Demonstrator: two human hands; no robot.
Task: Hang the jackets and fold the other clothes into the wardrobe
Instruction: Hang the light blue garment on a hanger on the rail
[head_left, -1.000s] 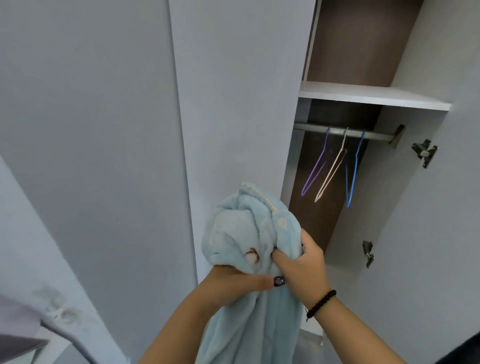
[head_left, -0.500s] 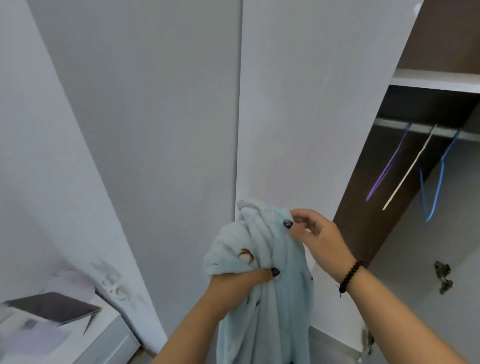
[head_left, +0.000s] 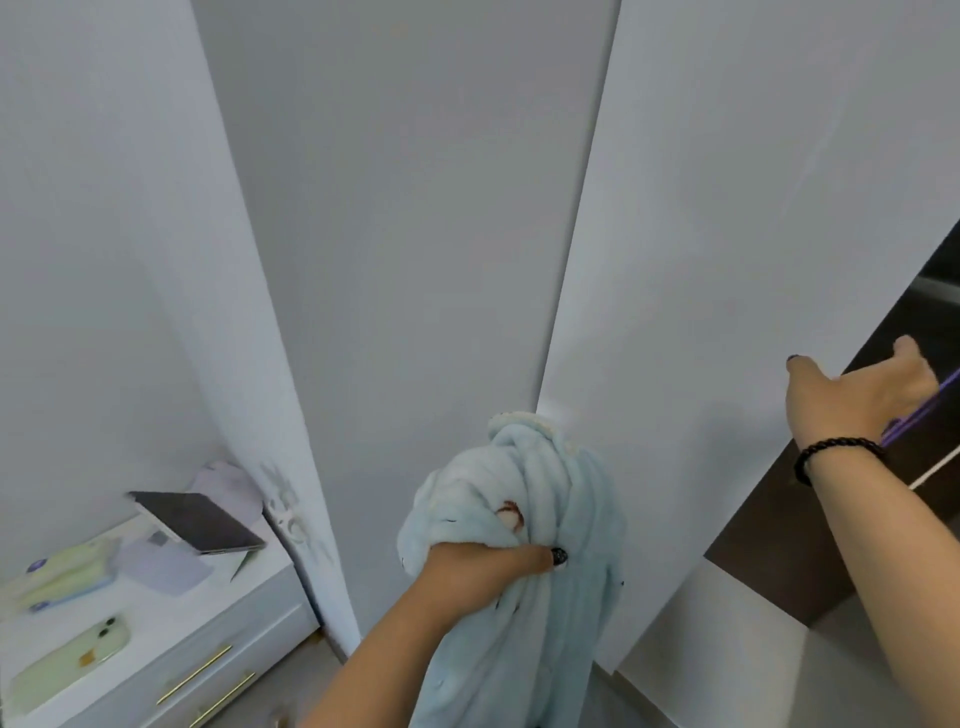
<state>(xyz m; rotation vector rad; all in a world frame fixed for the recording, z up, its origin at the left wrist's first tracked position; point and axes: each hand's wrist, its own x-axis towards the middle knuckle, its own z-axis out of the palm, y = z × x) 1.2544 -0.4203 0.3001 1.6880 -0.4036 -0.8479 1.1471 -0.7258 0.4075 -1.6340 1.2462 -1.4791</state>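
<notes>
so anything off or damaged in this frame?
Yes: the wall corner beside the nightstand shows scuffed, chipped-looking white patches. Also, the blue fleece garment is bunched in the left hand, not hung; the right hand reaches toward the purple hanger.

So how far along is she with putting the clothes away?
Early on. Nothing visibly hung or folded yet. The left hand grips a bunched light-blue fleece jacket; the right hand reaches toward a purple hanger inside the open wardrobe. Hanging it remains.

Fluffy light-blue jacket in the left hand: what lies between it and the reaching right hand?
Head view: only the plain white closed wardrobe door lies between the fluffy light-blue jacket and right hand; left hand grips the jacket.
</notes>
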